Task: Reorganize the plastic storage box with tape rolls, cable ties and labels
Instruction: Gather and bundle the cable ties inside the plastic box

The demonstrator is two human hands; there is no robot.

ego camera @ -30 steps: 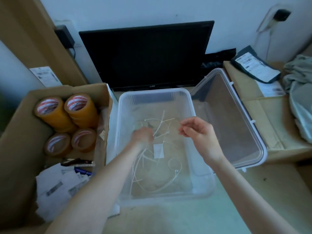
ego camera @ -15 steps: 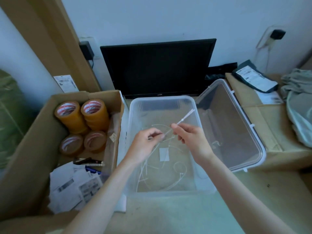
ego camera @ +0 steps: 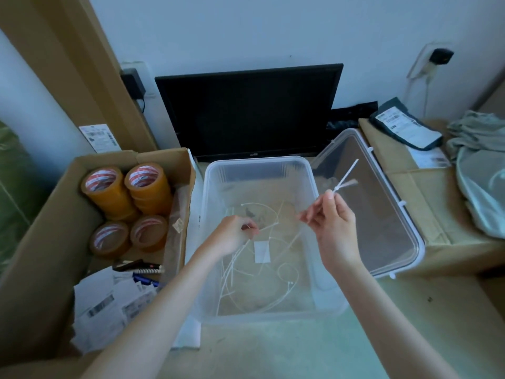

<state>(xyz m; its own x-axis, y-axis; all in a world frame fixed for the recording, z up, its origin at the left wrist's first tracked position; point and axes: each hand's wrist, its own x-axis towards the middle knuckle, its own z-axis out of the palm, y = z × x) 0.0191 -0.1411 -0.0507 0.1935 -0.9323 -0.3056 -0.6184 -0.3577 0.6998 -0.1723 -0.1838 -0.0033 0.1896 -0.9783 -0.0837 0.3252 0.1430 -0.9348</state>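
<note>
A clear plastic storage box [ego camera: 216,318] stands open in front of me. Several white cable ties [ego camera: 281,294] and a small white label [ego camera: 261,251] lie loose on its floor. My right hand [ego camera: 334,228] is raised over the box's right side and pinches white cable ties [ego camera: 345,177] that stick up past its fingertips. My left hand [ego camera: 232,236] is inside the box and pinches other cable ties near their ends. Brown tape rolls [ego camera: 128,203] stand in a cardboard box [ego camera: 41,228] to the left.
The box's clear lid [ego camera: 388,214] leans open at the right on a cardboard carton [ego camera: 437,203]. A black monitor [ego camera: 248,110] stands behind. Papers with barcodes [ego camera: 109,307] and pens [ego camera: 136,268] lie in the cardboard box. Cloth [ego camera: 481,170] lies far right.
My right hand has lifted and moved right with its cable ties, away from my left hand. My left hand stays low in the box. The camera has tilted up and back.
</note>
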